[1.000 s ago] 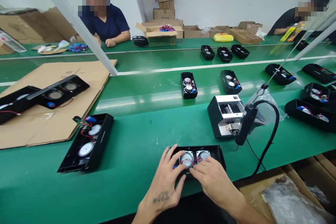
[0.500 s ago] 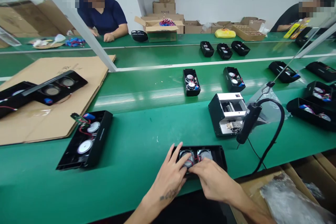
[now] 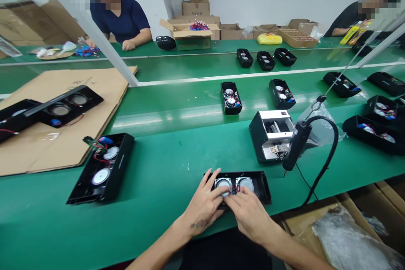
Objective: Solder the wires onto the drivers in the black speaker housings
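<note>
On the bench right in front of me lies a black speaker housing (image 3: 263,186) with two round speakers (image 3: 246,183) and red and black wires inside. My left hand (image 3: 203,203) grips its left end, some fingers reaching over the far edge and the index finger lying on the left speaker. My right hand (image 3: 250,215) has its fingers pinched together at the near side, between the speakers. What sits in that pinch is hidden by the fingers. The housing's near wall is partly covered by both hands.
A black-and-silver screw feeder (image 3: 267,139) stands beyond the housing, with an electric screwdriver (image 3: 296,145) hanging beside it. Another open housing (image 3: 122,168) lies left near cardboard (image 3: 72,147). Several housings rest on the green belt (image 3: 177,101). Two people sit across.
My right hand has shifted slightly left and its fingers have drawn closer to my left hand, uncovering more of the right speaker. The view has moved a little.
</note>
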Demonstrator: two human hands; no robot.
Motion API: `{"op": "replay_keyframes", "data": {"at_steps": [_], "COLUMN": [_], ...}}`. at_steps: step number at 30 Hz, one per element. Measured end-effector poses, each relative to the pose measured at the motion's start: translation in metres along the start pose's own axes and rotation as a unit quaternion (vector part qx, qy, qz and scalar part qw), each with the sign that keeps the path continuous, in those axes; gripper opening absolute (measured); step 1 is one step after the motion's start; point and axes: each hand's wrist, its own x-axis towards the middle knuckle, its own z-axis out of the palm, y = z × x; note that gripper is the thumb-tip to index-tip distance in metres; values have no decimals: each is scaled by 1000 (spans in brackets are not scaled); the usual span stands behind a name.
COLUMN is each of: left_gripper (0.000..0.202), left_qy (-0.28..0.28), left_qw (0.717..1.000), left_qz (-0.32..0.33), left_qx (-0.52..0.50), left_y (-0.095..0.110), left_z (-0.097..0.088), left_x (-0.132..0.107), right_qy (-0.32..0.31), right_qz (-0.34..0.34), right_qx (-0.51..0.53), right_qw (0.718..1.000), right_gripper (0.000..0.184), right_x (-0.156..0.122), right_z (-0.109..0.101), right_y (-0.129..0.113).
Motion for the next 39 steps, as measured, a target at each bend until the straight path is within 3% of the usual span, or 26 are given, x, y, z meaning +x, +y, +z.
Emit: {"op": "replay_keyframes", "data": {"at_steps": [3,7,11,14,18,26,32,37,39], "left_gripper": [20,23,34,34,35,44,43,36,30], "left_qy": [-37,-126,-146,-152,-157,-166,-150,-137,-128], "left_qw": [995,953,935,923,910,898,908,929,938], "left_qz": [-62,-193,-226,-247,-266,-264,-243,-211,-201], "left_qx": [-73,-196,-233,-252,-278,-309,-308,-272,-251], "left_y": [-2,-12,-27,-33,-35,-38,-37,-32,-24], "left_z": [-11,-34,-50,-53,-50,-47,-44,-43,-40], "left_x": [13,41,60,65,66,67,66,60,52], "right_qy": [-86,-193,-237,-243,-242,-243,-199,-193,-121], "right_qz": [14,54,64,58,49,86,79,39,14], "right_qx": [45,158,235,228,143,97,80,71,97], "right_qw": [995,967,940,941,958,961,973,978,988], "right_gripper": [32,30,34,36,41,37,36,37,39], "right_x": [16,57,91,98,96,97,90,76,60], "right_z": [-20,-66,-90,-92,-91,-87,-78,-86,-91], "right_y": [12,35,53,55,45,35,34,27,28]}}
